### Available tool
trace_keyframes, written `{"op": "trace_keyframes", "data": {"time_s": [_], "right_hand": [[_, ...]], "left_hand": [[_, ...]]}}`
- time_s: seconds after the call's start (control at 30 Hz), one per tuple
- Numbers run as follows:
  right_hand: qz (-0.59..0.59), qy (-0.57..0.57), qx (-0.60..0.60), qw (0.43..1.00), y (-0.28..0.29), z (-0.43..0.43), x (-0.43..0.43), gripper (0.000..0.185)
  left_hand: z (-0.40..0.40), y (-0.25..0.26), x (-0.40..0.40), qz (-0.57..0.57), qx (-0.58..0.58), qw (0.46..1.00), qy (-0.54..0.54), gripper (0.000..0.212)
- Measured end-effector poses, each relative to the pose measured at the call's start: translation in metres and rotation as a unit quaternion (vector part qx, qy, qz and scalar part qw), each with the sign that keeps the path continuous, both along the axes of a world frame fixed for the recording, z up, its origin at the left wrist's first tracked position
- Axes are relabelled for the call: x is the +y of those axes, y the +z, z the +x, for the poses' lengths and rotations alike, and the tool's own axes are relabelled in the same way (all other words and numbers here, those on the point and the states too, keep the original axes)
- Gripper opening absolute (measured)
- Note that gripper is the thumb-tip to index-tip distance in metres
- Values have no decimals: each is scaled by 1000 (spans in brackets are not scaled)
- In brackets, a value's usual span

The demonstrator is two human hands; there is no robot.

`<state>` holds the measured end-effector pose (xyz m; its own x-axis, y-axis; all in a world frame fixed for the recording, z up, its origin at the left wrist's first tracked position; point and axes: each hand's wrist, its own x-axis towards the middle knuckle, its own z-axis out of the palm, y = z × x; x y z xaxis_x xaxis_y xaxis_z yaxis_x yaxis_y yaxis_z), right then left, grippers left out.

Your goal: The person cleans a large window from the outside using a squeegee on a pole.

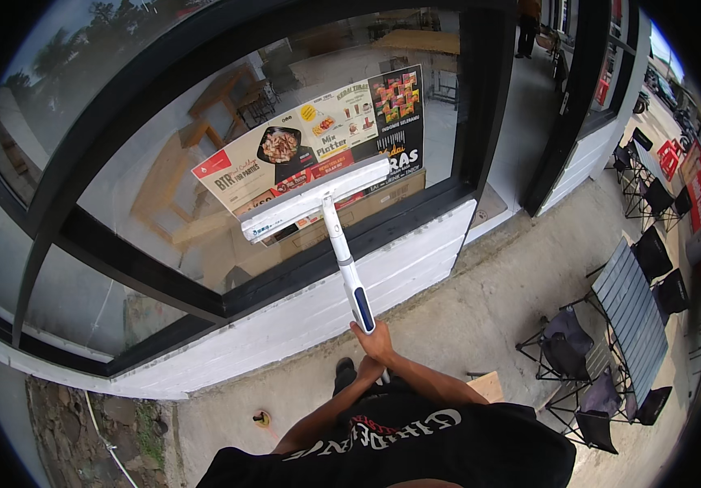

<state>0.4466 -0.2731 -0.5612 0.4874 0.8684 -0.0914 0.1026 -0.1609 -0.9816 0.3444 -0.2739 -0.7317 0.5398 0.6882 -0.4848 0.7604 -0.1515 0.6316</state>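
Note:
A white window squeegee (320,196) with a wide head lies across the glass pane (161,152) of a dark-framed window, in front of a printed menu poster (332,122). Its white handle with a dark blue inset runs down towards my body. My right hand (376,341) is closed round the handle just below that inset. Lower down, my left hand (371,368) is at the handle's lower part, close under my right wrist; its fingers are mostly hidden. Whether the blade presses on the glass cannot be told.
Below the window runs a white wall ledge (326,305). To the right stand a slatted folding table (631,323) and several black camp chairs (570,348). A small yellowish round object (261,419) lies on the concrete. A person (528,27) stands beyond the open doorway.

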Motion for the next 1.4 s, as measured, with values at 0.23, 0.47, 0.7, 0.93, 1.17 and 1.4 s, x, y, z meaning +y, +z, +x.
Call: {"op": "trace_keyframes", "data": {"time_s": [0.23,0.47,0.7,0.93,1.17,1.4], "right_hand": [[19,34,50,998,-23,-17,3,33],[123,58,-10,991,-32,-46,4,33],[46,155,9,987,-17,-70,-1,30],[-28,183,-91,979,-10,-101,18,33],[-11,101,-19,995,0,-129,18,45],[99,21,-33,994,5,-149,6,70]], "left_hand": [[-8,3,0,-7,-12,999,38,42],[-41,7,-12,-13,-14,996,87,42],[-70,9,-20,-21,-22,992,119,42],[-101,16,-16,-26,-42,992,116,42],[-128,40,10,-14,-110,989,100,42],[-139,99,39,-10,-232,965,121,42]]}}
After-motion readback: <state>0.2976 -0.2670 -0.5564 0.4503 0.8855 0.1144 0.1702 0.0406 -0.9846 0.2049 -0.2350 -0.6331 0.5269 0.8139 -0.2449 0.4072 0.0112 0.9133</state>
